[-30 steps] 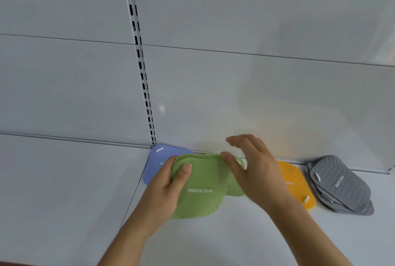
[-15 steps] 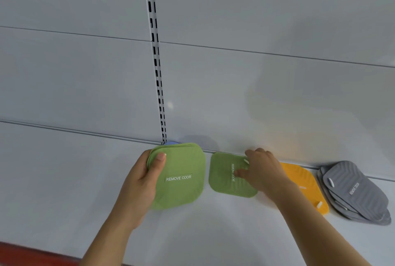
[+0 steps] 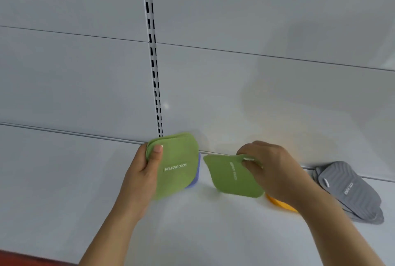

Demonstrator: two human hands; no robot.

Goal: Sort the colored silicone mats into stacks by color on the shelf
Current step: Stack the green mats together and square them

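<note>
Lifted single green mat off shelf: right hand pinching its corner.
Left hand grips green stack; merge probably next.

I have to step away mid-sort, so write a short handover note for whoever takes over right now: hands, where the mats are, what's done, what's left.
Left hand: gripping the green stack, held over a blue mat by the back wall.
Right hand: pinching a single green mat by its top edge, tilted, just right of that stack.
Orange mat: on the shelf, mostly hidden under the right wrist.
Grey stack: far right, looks finished.
Left: join the greens and set them down as their own pile, clear of blue and orange.
</note>
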